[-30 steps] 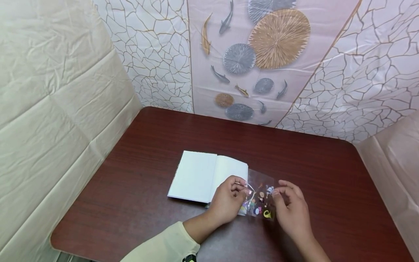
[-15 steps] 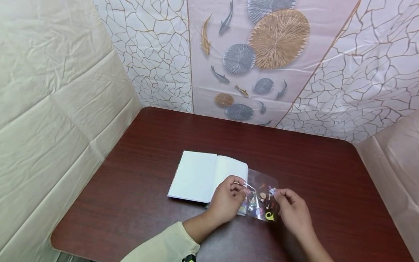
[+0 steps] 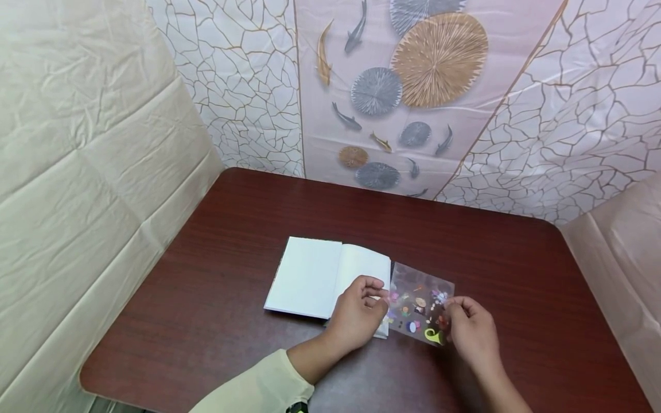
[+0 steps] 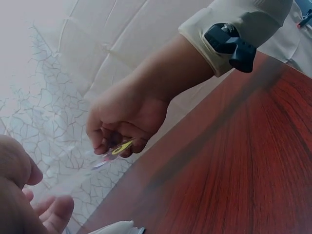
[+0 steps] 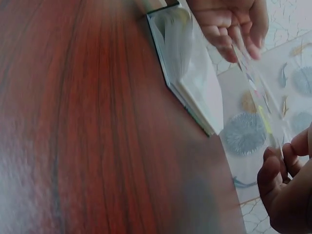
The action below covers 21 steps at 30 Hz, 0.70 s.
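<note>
A clear sticker sheet (image 3: 420, 298) with small colourful pictures is held above the table, to the right of an open book (image 3: 312, 275) with blank white pages. My left hand (image 3: 358, 312), over the book's right page, pinches the sheet's left edge. At the opposite edge my right hand (image 3: 472, 332) pinches it between thumb and fingers. The left wrist view shows the right hand (image 4: 129, 109) on the sheet beside its yellow picture. Seen from the right wrist, the sheet (image 5: 261, 105) stretches edge-on between both hands, beyond the upright-looking book (image 5: 187, 63).
The dark red wooden table (image 3: 232, 218) has rounded corners. Patterned fabric (image 3: 253, 74) with fish and round leaves hangs behind it, and plain cream fabric (image 3: 98, 172) hangs along the left side.
My right hand has moved right and now pinches the sheet's edge. The sheet has shifted right and flattened out, and the bright glare on it is gone. The left hand and book stay put.
</note>
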Motion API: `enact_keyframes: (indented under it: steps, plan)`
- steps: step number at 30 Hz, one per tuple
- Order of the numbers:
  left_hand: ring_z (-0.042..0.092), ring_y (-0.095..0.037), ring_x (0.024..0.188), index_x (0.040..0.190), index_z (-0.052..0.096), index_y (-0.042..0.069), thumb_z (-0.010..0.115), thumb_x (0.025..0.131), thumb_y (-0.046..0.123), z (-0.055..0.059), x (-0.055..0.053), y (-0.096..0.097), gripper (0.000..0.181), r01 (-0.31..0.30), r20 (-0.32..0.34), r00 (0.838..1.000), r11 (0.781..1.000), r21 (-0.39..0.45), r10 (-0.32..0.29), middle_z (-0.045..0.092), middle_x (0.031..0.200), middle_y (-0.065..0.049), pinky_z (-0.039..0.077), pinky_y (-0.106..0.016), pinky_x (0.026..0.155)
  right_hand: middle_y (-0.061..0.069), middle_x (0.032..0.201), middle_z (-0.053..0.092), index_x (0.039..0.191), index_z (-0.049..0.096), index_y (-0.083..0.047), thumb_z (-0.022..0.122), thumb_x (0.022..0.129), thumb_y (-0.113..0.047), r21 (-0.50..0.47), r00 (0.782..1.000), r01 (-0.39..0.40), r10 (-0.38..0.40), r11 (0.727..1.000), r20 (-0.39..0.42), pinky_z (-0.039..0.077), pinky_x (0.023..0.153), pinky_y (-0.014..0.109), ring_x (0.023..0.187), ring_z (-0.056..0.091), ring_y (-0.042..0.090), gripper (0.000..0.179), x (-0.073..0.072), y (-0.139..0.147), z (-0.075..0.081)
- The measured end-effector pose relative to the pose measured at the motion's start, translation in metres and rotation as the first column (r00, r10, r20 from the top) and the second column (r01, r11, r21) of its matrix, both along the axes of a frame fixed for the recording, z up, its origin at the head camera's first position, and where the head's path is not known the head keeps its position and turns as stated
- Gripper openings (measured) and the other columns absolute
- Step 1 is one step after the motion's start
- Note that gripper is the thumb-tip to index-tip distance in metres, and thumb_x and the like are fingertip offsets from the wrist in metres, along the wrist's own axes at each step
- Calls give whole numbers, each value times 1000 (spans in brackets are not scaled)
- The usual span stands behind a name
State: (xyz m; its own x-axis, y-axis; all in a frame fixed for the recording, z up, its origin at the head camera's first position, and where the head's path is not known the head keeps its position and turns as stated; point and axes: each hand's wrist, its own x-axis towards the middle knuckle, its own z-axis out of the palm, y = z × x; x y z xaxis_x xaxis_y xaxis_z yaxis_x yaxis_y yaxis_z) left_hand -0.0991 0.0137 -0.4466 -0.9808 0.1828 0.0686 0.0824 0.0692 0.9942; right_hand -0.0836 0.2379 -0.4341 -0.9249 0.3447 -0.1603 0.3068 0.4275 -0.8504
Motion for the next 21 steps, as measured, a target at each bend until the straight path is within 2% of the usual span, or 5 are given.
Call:
enact_keyframes:
  steps: [3, 6, 13, 18, 21]
  plan:
    - [66, -4, 81, 111, 63, 7, 63, 91, 5, 2, 0, 0, 20, -30, -16, 999, 999, -25, 30, 72, 106, -4, 53, -24, 70, 4, 72, 65, 104, 68, 1, 54, 101, -17, 46, 1000, 28, -28, 999, -7, 49, 53, 30, 60, 60, 15, 23, -2, 4, -4]
    - [66, -4, 78, 108, 64, 9, 63, 91, 6, 3, 0, -1, 18, -34, -9, 999, 999, -41, 34, 72, 106, -3, 52, -24, 67, 4, 73, 65, 101, 70, -1, 55, 102, -22, 131, 999, 35, -36, 991, 4, 44, 57, 30, 63, 57, 15, 25, -4, 7, -9]
    - [64, -4, 73, 107, 64, 11, 62, 91, 6, 3, -1, -1, 17, -17, 10, 1000, 999, -44, 17, 70, 101, 5, 50, -25, 64, 3, 82, 72, 95, 69, -3, 55, 101, -22, 190, 999, -27, 18, 981, 48, 45, 66, 31, 74, 64, 15, 24, -8, 13, -25]
    - [64, -4, 70, 107, 63, 9, 61, 90, 2, 2, 0, -1, 18, -8, 3, 1000, 1000, -22, 8, 71, 102, -2, 49, -23, 63, 1, 82, 73, 97, 70, -5, 55, 101, -24, 258, 997, -71, 59, 963, 51, 44, 70, 33, 76, 65, 14, 25, -11, 18, -32]
    - [65, -4, 71, 108, 62, 7, 60, 90, 1, 2, 0, -1, 19, 5, 7, 1000, 1000, -6, -5, 71, 103, -7, 48, -23, 63, 3, 84, 73, 95, 70, -6, 55, 101, -23, 310, 995, -100, 90, 945, 46, 44, 71, 36, 78, 65, 20, 25, -12, 20, -35]
